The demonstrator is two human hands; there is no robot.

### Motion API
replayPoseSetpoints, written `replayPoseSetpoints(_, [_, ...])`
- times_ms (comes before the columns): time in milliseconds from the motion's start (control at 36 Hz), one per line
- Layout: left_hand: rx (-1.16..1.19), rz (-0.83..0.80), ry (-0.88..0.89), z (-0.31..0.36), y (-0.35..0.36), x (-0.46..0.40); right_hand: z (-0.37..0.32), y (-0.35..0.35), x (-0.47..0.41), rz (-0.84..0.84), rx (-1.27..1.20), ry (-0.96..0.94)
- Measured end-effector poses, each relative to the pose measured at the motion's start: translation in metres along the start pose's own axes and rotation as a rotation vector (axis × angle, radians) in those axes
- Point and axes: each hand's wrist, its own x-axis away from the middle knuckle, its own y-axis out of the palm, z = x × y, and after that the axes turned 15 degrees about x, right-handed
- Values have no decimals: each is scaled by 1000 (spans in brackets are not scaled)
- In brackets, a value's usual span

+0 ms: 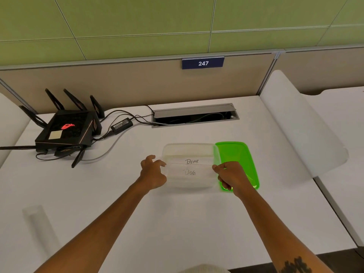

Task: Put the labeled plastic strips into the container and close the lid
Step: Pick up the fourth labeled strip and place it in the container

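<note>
One head-worn wide-angle camera is the only view, looking forward and steeply down from above the near edge of a white desk (pixel 197 223), so both forearms run up from the bottom corners toward the middle. It faces the beige partition carrying the number plate 247 (pixel 202 63), with green wall panels (pixel 137 16) filling the top. The clear container (pixel 190 150) sits near centre at arm's reach, the router (pixel 65 131) farther off at left; straight edges bow toward the borders.
</note>
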Motion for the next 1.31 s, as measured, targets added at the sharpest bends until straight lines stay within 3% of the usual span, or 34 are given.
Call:
replayPoseSetpoints(806, [-280,-88,-195,31,26,8,-28,29,-19,-186,265,155])
replayPoseSetpoints(1167, [-180,-105,-208,31,28,14,-39,25,-21,-192,257,217])
replayPoseSetpoints(1306, [-80,-95,-136,28,21,17,-35,26,-16,-68,326,151])
